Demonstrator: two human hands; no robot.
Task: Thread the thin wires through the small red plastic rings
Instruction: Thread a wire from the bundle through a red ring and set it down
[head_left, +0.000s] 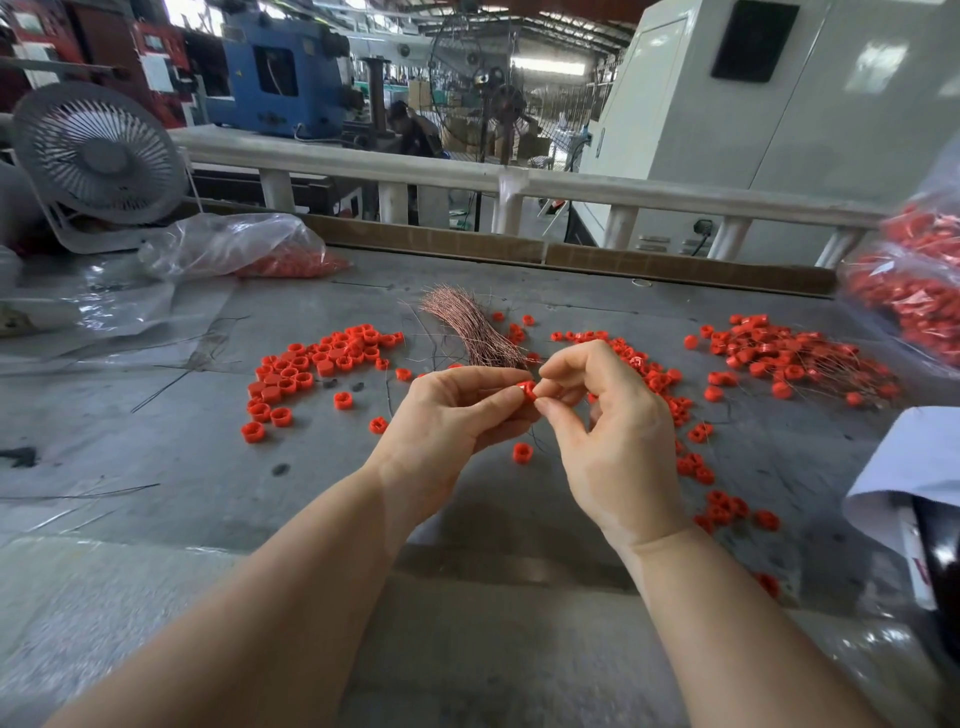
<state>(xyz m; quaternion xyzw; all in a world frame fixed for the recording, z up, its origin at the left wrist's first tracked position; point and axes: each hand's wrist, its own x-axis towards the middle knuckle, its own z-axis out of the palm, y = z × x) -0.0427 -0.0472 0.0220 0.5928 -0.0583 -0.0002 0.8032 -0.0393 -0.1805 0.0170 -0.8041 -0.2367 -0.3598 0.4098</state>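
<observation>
Both forearms are reaching over the grey bench (519, 649), where the left hand (447, 415) and right hand (608, 431) are meeting, their fingers (498, 397) pinching one red ring (527, 389) between them. Behind it, a wire bundle (467, 325) is lying among loose rings (311, 364), and wired rings (795, 358) are piling up at the right.

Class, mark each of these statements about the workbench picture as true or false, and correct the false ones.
1. Both hands pinch one red ring between them. True.
2. The copper wire bundle lies beyond the hands. True.
3. The left hand rests flat on the table. False: it is raised, holding the ring.
4. The grey fan stands at the right edge. False: it stands far left.
5. The rings already wired lie on the right. True.
</observation>
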